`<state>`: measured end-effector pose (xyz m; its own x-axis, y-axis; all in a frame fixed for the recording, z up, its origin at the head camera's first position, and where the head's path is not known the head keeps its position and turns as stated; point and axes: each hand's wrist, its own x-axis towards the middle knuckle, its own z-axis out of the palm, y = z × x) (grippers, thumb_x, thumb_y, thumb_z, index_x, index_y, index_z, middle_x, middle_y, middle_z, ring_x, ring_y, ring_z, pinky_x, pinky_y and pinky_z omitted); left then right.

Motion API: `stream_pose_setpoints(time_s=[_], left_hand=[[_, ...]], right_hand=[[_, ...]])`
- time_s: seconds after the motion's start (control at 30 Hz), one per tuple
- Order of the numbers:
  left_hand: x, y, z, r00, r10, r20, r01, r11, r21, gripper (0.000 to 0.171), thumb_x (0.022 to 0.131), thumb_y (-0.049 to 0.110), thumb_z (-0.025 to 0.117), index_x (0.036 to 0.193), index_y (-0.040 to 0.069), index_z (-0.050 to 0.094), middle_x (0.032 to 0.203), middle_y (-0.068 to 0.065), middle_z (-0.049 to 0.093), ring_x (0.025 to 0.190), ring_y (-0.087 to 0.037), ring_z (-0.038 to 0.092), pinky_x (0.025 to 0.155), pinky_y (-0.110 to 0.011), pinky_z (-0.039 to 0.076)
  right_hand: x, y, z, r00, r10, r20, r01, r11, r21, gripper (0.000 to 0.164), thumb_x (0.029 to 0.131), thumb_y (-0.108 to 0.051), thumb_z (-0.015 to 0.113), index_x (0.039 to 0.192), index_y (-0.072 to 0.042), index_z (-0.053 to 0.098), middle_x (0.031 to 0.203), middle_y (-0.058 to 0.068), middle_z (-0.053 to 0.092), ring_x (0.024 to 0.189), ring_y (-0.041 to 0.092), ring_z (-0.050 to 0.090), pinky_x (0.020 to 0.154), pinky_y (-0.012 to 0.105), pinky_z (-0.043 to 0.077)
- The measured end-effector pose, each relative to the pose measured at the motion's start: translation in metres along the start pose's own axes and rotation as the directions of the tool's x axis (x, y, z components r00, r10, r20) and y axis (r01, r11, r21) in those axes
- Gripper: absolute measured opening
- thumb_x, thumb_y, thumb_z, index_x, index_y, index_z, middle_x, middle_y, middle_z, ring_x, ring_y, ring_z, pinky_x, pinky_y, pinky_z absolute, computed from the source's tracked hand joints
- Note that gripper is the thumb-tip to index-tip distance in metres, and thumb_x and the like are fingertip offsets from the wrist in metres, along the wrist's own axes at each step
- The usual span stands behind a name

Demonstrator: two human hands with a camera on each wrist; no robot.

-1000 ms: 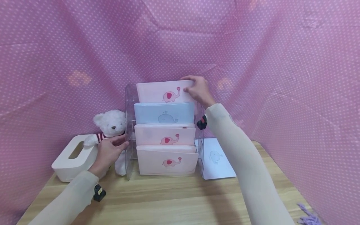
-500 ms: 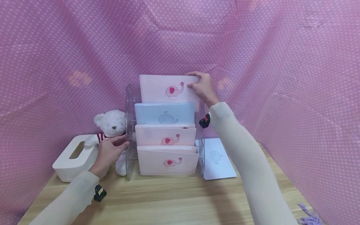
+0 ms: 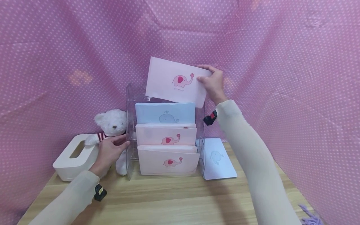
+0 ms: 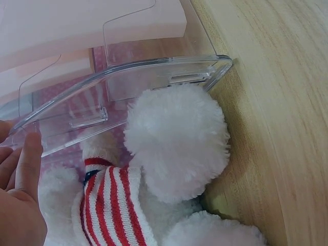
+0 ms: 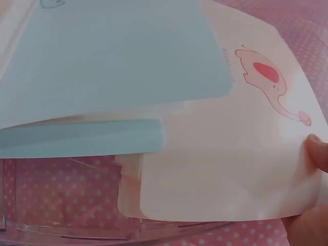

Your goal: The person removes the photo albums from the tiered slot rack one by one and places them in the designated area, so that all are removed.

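Observation:
My right hand [image 3: 216, 83] pinches a thin pale pink notebook [image 3: 161, 78] by its right edge, thumb on the front cover. The cover carries a red-eared elephant, and the notebook tilts down to the right above the top tier of a clear acrylic rack [image 3: 129, 162]. In the right wrist view, the notebook [image 5: 205, 174] reaches behind a blue one. My left hand [image 3: 109, 154] grips the rack's left side panel; in the left wrist view, thumb and fingers meet at its clear edge [image 4: 154, 62]. Blue whale notebooks [image 3: 149, 113] and pink elephant notebooks [image 3: 149, 164] fill the lower tiers.
A white teddy bear [image 3: 111, 122] in a striped top sits against the rack's left side, beside a white tissue box [image 3: 63, 167]. Right of the rack, a blue whale notebook [image 3: 222, 168] lies on the wooden table [image 3: 157, 200]. Purple strands [image 3: 309, 215] lie at front right.
My right hand has raised the pink notebook up and rightward from the rack's top tier, and its left end now tips higher. The left hand stays at the rack's side.

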<state>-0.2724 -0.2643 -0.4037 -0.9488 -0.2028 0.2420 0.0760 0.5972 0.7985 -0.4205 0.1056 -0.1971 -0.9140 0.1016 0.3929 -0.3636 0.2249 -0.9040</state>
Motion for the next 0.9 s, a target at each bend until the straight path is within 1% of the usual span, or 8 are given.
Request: stream_pose_setpoints(time_s=[0.07,0.13,0.23,0.3,0.37,0.43,0.53,0.9], left_hand=[[-0.001,0.0,0.0,1.0,0.008,-0.005,-0.008,1.0,-0.011,0.04,0.094,0.02,0.073,0.132,0.007,0.068,0.128,-0.014,0.071,0.115,-0.026,0.07,0.081,-0.008,0.055],[-0.003,0.0,-0.001,1.0,0.019,-0.011,-0.02,1.0,-0.016,0.04,0.093,0.02,0.074,0.13,0.007,0.068,0.126,-0.015,0.072,0.108,-0.015,0.071,0.076,-0.002,0.051],[-0.004,0.001,-0.001,0.999,0.031,-0.015,-0.031,0.999,-0.023,0.039,0.092,0.019,0.075,0.129,0.006,0.069,0.124,-0.015,0.073,0.096,0.006,0.066,0.075,-0.001,0.049],[-0.005,0.001,-0.002,1.0,0.029,-0.012,-0.029,0.999,-0.025,0.039,0.092,0.019,0.075,0.129,0.006,0.069,0.124,-0.015,0.073,0.093,0.012,0.062,0.075,-0.001,0.049],[-0.006,0.001,-0.002,1.0,0.025,-0.007,-0.025,0.999,-0.03,0.039,0.093,0.018,0.075,0.129,0.006,0.069,0.125,-0.015,0.072,0.097,0.006,0.066,0.075,-0.001,0.049],[-0.007,0.001,-0.002,1.0,0.025,-0.004,-0.025,0.999,-0.033,0.039,0.093,0.018,0.074,0.13,0.006,0.068,0.125,-0.016,0.072,0.105,-0.009,0.07,0.075,-0.001,0.049],[-0.007,0.002,-0.002,1.0,0.024,0.002,-0.024,0.999,-0.04,0.04,0.093,0.017,0.074,0.13,0.005,0.068,0.126,-0.017,0.071,0.115,-0.027,0.069,0.075,-0.001,0.049],[-0.007,0.002,-0.003,1.0,0.021,-0.004,-0.021,1.0,-0.021,0.041,0.093,0.019,0.074,0.131,0.004,0.067,0.126,-0.018,0.071,0.116,-0.032,0.069,0.075,-0.001,0.049]], right_hand=[[0.0,-0.002,-0.003,1.0,0.0,-0.015,0.0,1.0,0.027,0.044,0.086,0.005,0.071,0.121,-0.02,0.074,0.134,0.01,0.067,0.117,0.027,0.066,0.094,0.038,0.061],[0.0,-0.004,-0.007,1.0,0.004,-0.022,-0.002,0.998,0.055,0.044,0.086,0.007,0.07,0.121,-0.019,0.074,0.134,0.009,0.066,0.118,0.027,0.066,0.094,0.039,0.061],[-0.001,-0.006,-0.012,0.999,0.012,-0.029,-0.009,0.995,0.096,0.045,0.085,0.008,0.07,0.121,-0.018,0.074,0.135,0.01,0.065,0.118,0.028,0.065,0.094,0.041,0.061],[-0.002,-0.008,-0.014,0.999,0.02,-0.029,-0.017,0.993,0.114,0.046,0.085,0.009,0.07,0.121,-0.019,0.074,0.135,0.011,0.064,0.119,0.028,0.065,0.094,0.041,0.061],[-0.003,-0.009,-0.016,0.999,0.032,-0.031,-0.028,0.992,0.124,0.046,0.085,0.009,0.07,0.12,-0.02,0.074,0.135,0.011,0.064,0.118,0.028,0.065,0.094,0.042,0.061],[-0.004,-0.009,-0.018,0.999,0.038,-0.034,-0.034,0.991,0.132,0.046,0.084,0.009,0.07,0.12,-0.02,0.075,0.135,0.012,0.064,0.117,0.028,0.066,0.093,0.042,0.062],[-0.005,-0.01,-0.021,0.998,0.049,-0.039,-0.043,0.988,0.145,0.046,0.084,0.009,0.069,0.119,-0.021,0.075,0.135,0.011,0.064,0.117,0.028,0.066,0.092,0.042,0.062],[-0.006,-0.013,-0.03,0.996,0.043,-0.084,-0.025,0.978,0.208,0.047,0.082,0.014,0.069,0.117,-0.017,0.075,0.132,0.011,0.063,0.115,0.028,0.065,0.09,0.04,0.063]])
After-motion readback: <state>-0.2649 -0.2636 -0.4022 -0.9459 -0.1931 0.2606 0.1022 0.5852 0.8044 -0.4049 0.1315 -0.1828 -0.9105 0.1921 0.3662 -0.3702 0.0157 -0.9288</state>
